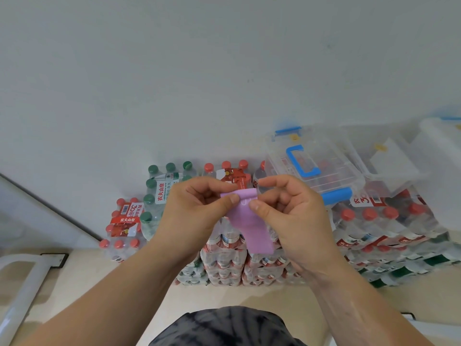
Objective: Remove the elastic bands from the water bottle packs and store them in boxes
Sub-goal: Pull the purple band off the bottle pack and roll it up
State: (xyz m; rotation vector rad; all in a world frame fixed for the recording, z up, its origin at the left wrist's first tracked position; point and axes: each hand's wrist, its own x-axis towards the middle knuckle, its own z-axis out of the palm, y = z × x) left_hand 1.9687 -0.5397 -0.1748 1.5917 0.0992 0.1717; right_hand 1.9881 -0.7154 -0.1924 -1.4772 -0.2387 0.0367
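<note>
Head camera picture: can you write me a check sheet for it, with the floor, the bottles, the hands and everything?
Surface: pale beige floor, with stacked shrink-wrapped packs of red-capped water bottles on it.
Job's things: flat purple elastic band, hanging from the hands; clear plastic box with a blue handle, lying on the packs.
Clutter: pack of green-capped bottles.
Grippers: left hand and right hand both pinch the band's top.
Cables: nothing seen.
Surroundings: plain white wall; white tube frame at left.

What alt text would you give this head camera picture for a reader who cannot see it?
A person's left hand and right hand pinch a purple elastic band above stacked water bottle packs. At right, clear plastic boxes with blue handles rest on the packs.
</note>
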